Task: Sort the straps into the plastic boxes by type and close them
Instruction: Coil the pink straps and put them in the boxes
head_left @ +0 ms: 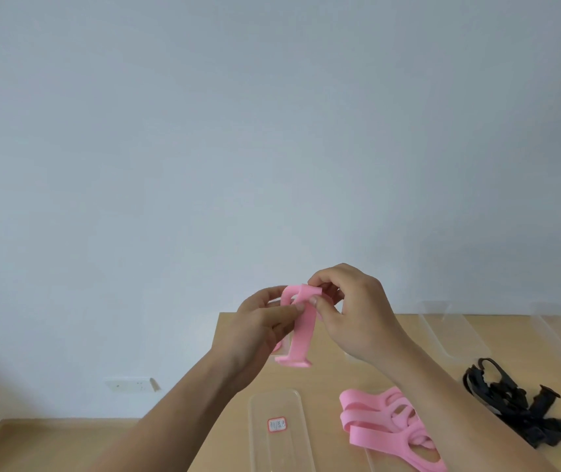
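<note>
Above the table (323, 338), the left hand (262, 327) and right hand (350, 311) both pinched one pink strap (301, 330), apparently folding it; next, seemingly, the clear box (280, 434) below.

No text can be read. The only label is a small sticker (277, 424), white with a red border, on the clear box (265, 453) at the lower middle of the frame. It bears a few dark marks, too blurred to tell as letters or numbers.
</note>
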